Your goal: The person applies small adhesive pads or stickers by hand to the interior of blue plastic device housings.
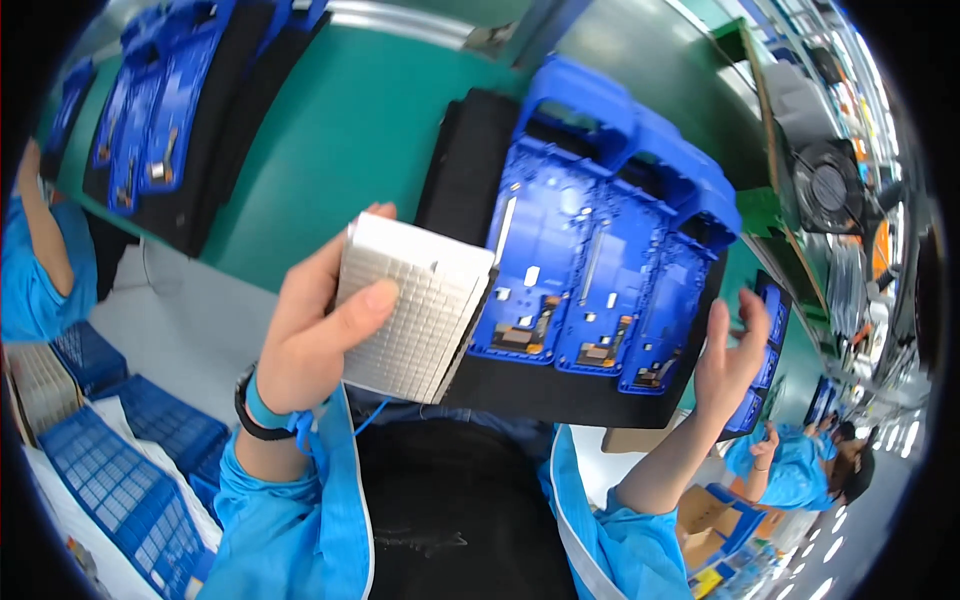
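My left hand (320, 325) grips a stack of pale silvery sheets (415, 310), marked off in a grid of small squares, with the thumb pressed on top. Just right of it, three blue plastic housings (540, 240) with loop-shaped upper ends lie side by side, their hollow sides up. Small circuit parts (520, 335) with amber flex strips sit in their lower ends. Beneath the housings is a black mat (560, 395). Off the mat's right edge my right hand (730, 350) is raised, thumb and fingers apart, with nothing visible between them.
More blue housings rest on another black mat (195, 215) at the far left of the green table (340, 120), and others (770, 350) lie beyond my right hand. Blue crates (110, 470) stand lower left. Co-workers' blue sleeves (40, 270) show at both sides. A fan (830, 185) is at upper right.
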